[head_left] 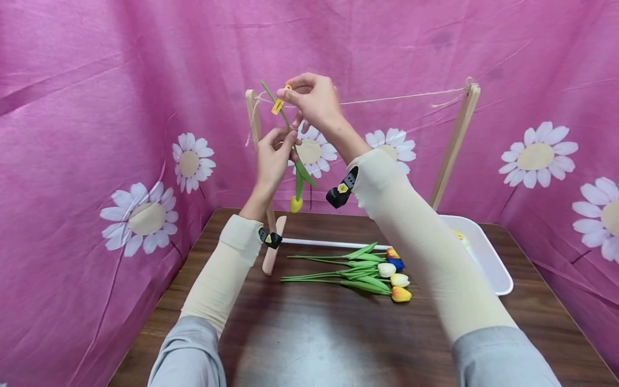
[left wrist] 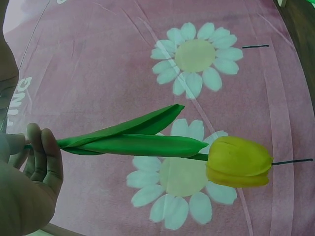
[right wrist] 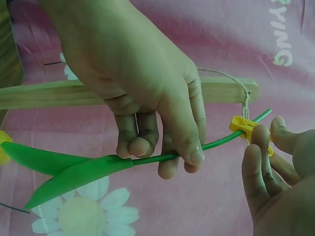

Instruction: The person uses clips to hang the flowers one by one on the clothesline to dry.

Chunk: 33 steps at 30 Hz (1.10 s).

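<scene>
A yellow tulip [head_left: 296, 204] hangs head down, its green leaves [left wrist: 133, 140] above the bloom. My left hand [head_left: 274, 157] pinches its stem between thumb and fingers. Higher up, my right hand [head_left: 316, 102] holds a small yellow clip [head_left: 278, 106] by one end. In the right wrist view the clip's jaws lie across the stem [right wrist: 214, 143] near its cut end, beside the twine [right wrist: 245, 101]. Whether the clip also bites the twine I cannot tell.
Twine [head_left: 401, 99] runs between two wooden posts [head_left: 454, 148] above the brown table [head_left: 309, 338]. Several tulips [head_left: 358, 271] in orange, blue, white and yellow lie there. A white tray [head_left: 498, 271] with yellow items stands at right, partly behind my right sleeve. A pink daisy cloth [head_left: 96, 80] surrounds the table.
</scene>
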Each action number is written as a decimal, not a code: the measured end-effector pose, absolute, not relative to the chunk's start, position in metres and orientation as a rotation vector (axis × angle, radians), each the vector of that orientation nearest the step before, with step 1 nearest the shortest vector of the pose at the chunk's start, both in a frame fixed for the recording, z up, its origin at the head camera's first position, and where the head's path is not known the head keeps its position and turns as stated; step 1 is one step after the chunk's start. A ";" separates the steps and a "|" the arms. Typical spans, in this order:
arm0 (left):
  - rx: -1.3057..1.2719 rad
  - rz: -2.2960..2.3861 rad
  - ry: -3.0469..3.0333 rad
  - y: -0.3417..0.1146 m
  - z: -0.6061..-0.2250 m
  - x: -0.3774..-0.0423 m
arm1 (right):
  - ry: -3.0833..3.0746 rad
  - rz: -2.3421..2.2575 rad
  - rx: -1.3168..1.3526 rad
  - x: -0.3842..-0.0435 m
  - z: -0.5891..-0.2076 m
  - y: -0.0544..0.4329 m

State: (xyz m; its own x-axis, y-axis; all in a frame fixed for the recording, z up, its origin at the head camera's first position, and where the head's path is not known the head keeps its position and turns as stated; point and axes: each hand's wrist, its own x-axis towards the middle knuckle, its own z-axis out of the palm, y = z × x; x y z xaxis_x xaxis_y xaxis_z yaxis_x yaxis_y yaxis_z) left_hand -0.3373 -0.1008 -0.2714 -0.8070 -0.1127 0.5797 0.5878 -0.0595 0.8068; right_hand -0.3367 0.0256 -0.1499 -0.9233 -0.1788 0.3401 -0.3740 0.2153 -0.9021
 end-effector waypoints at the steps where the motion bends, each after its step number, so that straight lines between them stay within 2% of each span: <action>1: -0.503 -1.917 -1.745 -0.101 -0.271 -0.337 | -2.314 1.804 0.537 -0.336 -0.150 0.026; 15: -0.472 -1.943 -1.805 -0.104 -0.277 -0.327 | -2.167 1.865 0.640 -0.327 -0.153 0.056; 27: -0.407 -1.676 -1.991 -0.120 -0.294 -0.297 | -2.186 1.711 0.678 -0.304 -0.166 0.104; 33: -0.413 -1.566 -2.075 -0.134 -0.311 -0.285 | -2.294 1.463 0.667 -0.287 -0.177 0.133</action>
State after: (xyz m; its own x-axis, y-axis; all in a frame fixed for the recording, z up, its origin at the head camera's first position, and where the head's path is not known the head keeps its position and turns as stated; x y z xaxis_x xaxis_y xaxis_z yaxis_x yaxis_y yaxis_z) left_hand -0.2854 -0.1338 -0.3107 -0.8268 -0.0586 0.5594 0.5219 0.2908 0.8019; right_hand -0.2872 0.1334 -0.1771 -0.8327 -0.2047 0.5145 -0.5529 0.3599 -0.7515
